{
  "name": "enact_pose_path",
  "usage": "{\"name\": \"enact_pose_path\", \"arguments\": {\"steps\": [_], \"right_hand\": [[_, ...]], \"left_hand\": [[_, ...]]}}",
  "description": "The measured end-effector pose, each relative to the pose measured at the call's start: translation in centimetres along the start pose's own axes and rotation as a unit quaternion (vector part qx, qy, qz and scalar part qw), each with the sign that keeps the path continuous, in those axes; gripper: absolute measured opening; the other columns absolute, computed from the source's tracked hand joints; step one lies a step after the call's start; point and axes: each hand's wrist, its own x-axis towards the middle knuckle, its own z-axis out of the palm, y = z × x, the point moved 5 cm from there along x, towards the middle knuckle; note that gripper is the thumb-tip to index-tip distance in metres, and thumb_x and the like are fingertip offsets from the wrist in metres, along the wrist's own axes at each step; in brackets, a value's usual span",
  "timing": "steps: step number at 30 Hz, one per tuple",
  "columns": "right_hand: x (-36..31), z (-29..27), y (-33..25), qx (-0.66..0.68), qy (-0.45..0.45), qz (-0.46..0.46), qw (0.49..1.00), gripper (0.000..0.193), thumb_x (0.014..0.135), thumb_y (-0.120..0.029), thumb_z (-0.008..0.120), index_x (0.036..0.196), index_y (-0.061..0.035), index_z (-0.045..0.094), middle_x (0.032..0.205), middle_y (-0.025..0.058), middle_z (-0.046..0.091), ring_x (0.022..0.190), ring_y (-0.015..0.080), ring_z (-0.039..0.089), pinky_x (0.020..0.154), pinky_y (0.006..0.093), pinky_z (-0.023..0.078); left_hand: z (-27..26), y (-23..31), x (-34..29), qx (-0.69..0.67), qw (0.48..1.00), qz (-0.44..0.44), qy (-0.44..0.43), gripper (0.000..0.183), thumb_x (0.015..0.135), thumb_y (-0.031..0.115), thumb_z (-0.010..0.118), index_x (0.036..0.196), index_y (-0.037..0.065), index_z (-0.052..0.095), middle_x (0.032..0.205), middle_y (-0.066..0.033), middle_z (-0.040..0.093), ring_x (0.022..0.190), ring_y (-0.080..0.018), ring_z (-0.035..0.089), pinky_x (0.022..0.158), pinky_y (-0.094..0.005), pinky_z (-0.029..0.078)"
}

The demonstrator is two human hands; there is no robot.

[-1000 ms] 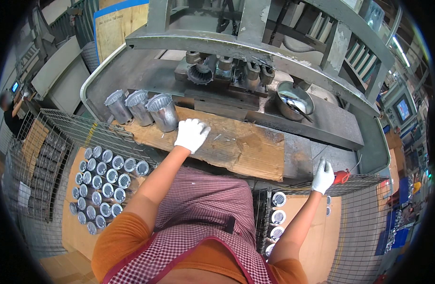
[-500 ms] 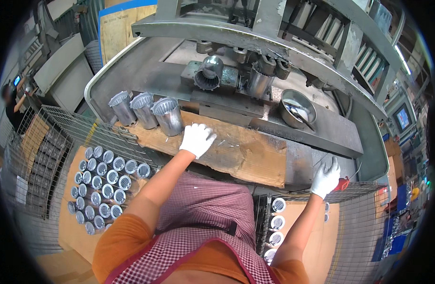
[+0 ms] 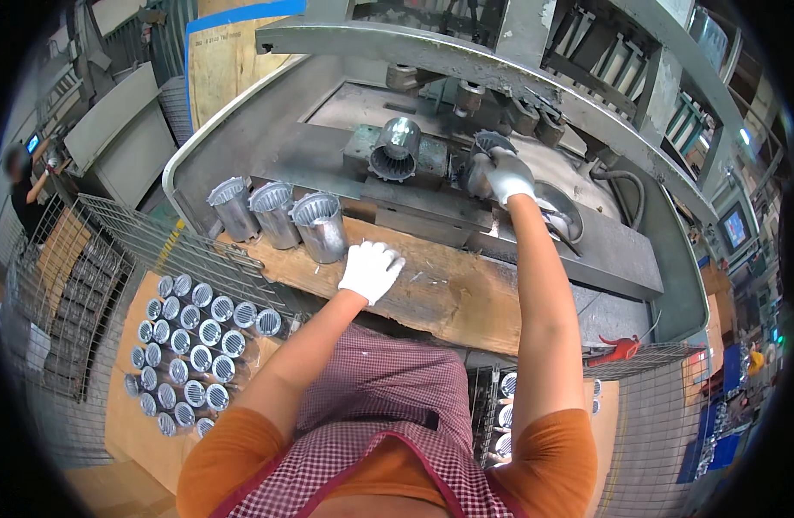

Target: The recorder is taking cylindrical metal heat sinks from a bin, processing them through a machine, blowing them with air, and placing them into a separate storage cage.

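My gloved left hand (image 3: 371, 272) rests on the cardboard-topped wooden board (image 3: 449, 298), fingers stretched out and holding nothing. Close by it stands a silvery metal cylinder (image 3: 321, 229) with a jagged open rim, the nearest in a row with a second cylinder (image 3: 275, 216) and a third cylinder (image 3: 234, 210). Over in the machine, my gloved right hand (image 3: 507, 177) is closed around the side of an upright metal cylinder (image 3: 480, 162), hiding part of it. Left of that, another metal cylinder (image 3: 396, 148) lies tilted in a fixture, its open end towards me.
Machine tooling (image 3: 535, 121) hangs over the fixtures from a heavy frame. A metal bowl (image 3: 563, 210) sits right of my right hand, partly behind my forearm. Wire baskets flank me; the left one holds several finished-looking cylinders (image 3: 189, 318). Another person (image 3: 25, 190) stands far left.
My right hand has swung from the right side up and left into the machine and onto the cylinder. The tooling above has lifted off that cylinder. My left hand stays on the board.
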Motion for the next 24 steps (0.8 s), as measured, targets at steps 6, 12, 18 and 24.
{"name": "enact_pose_path", "arguments": {"steps": [6,12,18,24], "right_hand": [[-3.0,-2.8,-1.8,0.041,-0.006,-0.014,0.999,0.044,0.087,-0.047,0.057,0.107,-0.0101,0.069,0.103,0.0171,0.068,0.1,0.0342,0.064,0.085,0.0407,0.049],[-12.1,-2.4,-4.6,0.1,0.019,-0.075,0.992,0.042,0.087,-0.047,0.059,0.092,-0.0077,0.071,0.088,0.0166,0.068,0.082,0.0343,0.065,0.074,0.0415,0.051],[-18.2,1.9,-6.4,0.064,-0.014,-0.107,0.992,0.041,0.087,-0.049,0.058,0.082,-0.0098,0.07,0.077,0.0141,0.067,0.07,0.0322,0.065,0.065,0.0423,0.052],[-19.9,1.1,-7.7,0.135,-0.022,-0.096,0.986,0.036,0.084,-0.045,0.064,0.101,-0.0131,0.07,0.088,0.0134,0.068,0.074,0.0307,0.067,0.071,0.0407,0.053]], "left_hand": [[-0.6,-0.3,-0.1,-0.047,0.998,0.005,0.05,0.026,0.089,0.035,0.057,0.096,0.014,0.07,0.098,-0.0055,0.066,0.092,-0.0268,0.06,0.081,-0.0416,0.043],[-4.0,-1.2,3.1,-0.297,0.905,-0.073,0.296,0.04,0.085,0.026,0.068,0.117,0.004,0.062,0.113,-0.0139,0.064,0.106,-0.0302,0.06,0.096,-0.0397,0.043],[-5.6,-5.9,14.0,-0.518,0.748,-0.292,0.295,0.067,0.083,0.036,0.069,0.134,-0.002,0.048,0.107,-0.0189,0.063,0.097,-0.0231,0.058,0.091,-0.0371,0.044],[-3.5,-10.7,17.4,-0.42,0.803,-0.376,0.193,0.04,0.08,0.032,0.069,0.103,0.001,0.07,0.102,-0.0191,0.07,0.098,-0.0344,0.066,0.084,-0.0374,0.049]]}}
